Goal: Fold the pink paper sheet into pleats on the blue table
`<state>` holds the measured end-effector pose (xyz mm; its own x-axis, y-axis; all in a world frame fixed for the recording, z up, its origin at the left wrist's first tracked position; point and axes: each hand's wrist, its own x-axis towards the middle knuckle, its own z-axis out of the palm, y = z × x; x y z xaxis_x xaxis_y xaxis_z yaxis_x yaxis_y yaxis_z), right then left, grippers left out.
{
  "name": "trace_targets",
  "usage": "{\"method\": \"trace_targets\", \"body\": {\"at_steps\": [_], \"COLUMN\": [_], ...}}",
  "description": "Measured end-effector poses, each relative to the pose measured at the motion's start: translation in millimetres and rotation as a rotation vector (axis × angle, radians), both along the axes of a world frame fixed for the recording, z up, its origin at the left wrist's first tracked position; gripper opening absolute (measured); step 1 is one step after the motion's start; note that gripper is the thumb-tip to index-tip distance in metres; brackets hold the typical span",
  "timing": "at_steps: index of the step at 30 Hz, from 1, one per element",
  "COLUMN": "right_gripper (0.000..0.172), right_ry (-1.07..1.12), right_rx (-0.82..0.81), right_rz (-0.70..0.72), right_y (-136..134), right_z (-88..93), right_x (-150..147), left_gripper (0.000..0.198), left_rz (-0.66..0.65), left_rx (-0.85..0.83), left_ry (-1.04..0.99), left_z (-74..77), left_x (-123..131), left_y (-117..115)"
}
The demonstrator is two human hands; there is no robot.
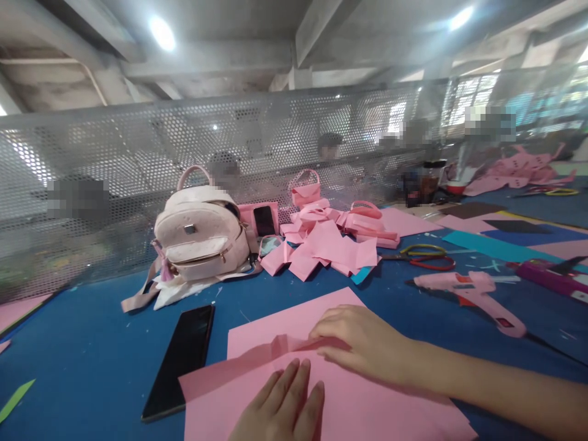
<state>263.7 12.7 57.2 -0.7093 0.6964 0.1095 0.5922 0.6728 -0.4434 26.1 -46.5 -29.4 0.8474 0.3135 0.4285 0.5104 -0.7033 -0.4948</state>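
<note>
A large pink paper sheet lies in front of me, its far edge raised into a creased fold. My left hand rests on the near part, fingers stretched out flat and pointing at the crease. At the right end of the fold, my right hand has the raised edge between its thumb and bent fingers. Beneath, another pink sheet sticks out toward the far side. The left corner of the top sheet reaches over the lower end of a black smartphone.
A pale backpack stands beyond the phone, beside a pile of pink paper pieces. To the right are scissors, a pink glue gun and a purple glue gun. Behind runs a perforated metal screen, with people beyond it.
</note>
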Motion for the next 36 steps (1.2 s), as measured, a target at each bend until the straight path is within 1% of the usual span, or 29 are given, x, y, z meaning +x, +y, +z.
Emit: {"method": "trace_targets", "body": {"at_steps": [3,5,7,9,11,12,13,14,15,16,17,18,20,24,27,32,36], "right_gripper": [0.015,0.012,0.009,0.009,0.011,0.012,0.013,0.015,0.017,0.019,0.02,0.021,0.022,0.025,0.023,0.025,0.026], "right_ry": [0.003,0.0,0.005,0.023,0.047,0.061,0.075,0.086,0.095,0.101,0.108,0.118,0.147,0.217,0.231,0.22,0.231], "right_rx": [0.06,0.064,0.042,0.008,-0.016,-0.02,-0.022,-0.026,-0.033,-0.044,-0.057,-0.072,-0.114,-0.222,-0.256,-0.249,-0.216], "right_rz": [-0.037,-0.057,-0.076,-0.082,-0.076,-0.077,-0.082,-0.088,-0.095,-0.104,-0.111,-0.119,-0.14,-0.166,-0.162,-0.143,-0.126], "right_y": [13,22,29,33,34,34,33,32,32,31,30,29,28,27,26,25,25], "right_z": [1.2,0.7,-0.8,-3.6,-7.2,-9.2,-11.0,-12.6,-13.8,-14.7,-15.2,-15.4,-15.2,-13.7,-11.9,-9.1,-12.0], "right_x": [-14,-20,-23,-23,-22,-21,-20,-20,-19,-19,-19,-19,-19,-15,-11,-7,-5], "left_gripper": [0.044,0.04,0.04,0.039,0.028,0.028,0.03,0.03,0.023,0.022,0.018,0.017,0.014,0.015,0.018,0.02,0.019], "left_rz": [0.007,0.062,0.128,0.177,0.26,0.282,0.308,0.326,0.327,0.358,0.389,0.422,0.451,0.48,0.502,0.546,0.561], "left_rx": [-0.06,-0.091,-0.106,-0.124,-0.161,-0.228,-0.33,-0.494,-0.665,-0.84,-1.006,-1.114,-1.201,-1.228,-1.229,-1.197,-1.166], "left_ry": [-0.069,-0.141,-0.237,-0.356,-0.511,-0.561,-0.577,-0.539,-0.529,-0.565,-0.606,-0.615,-0.61,-0.603,-0.599,-0.558,-0.507], "left_z": [-1.1,-1.5,2.5,14.9,35.3,47.0,58.6,69.2,78.2,85.3,90.5,94.1,98.1,101.7,104.2,107.1,107.6], "left_x": [-2,-1,1,4,4,3,1,-2,-5,-7,-9,-9,-6,7,15,24,29], "left_y": [2,2,2,4,11,17,23,31,39,46,53,58,64,63,57,54,54]}}
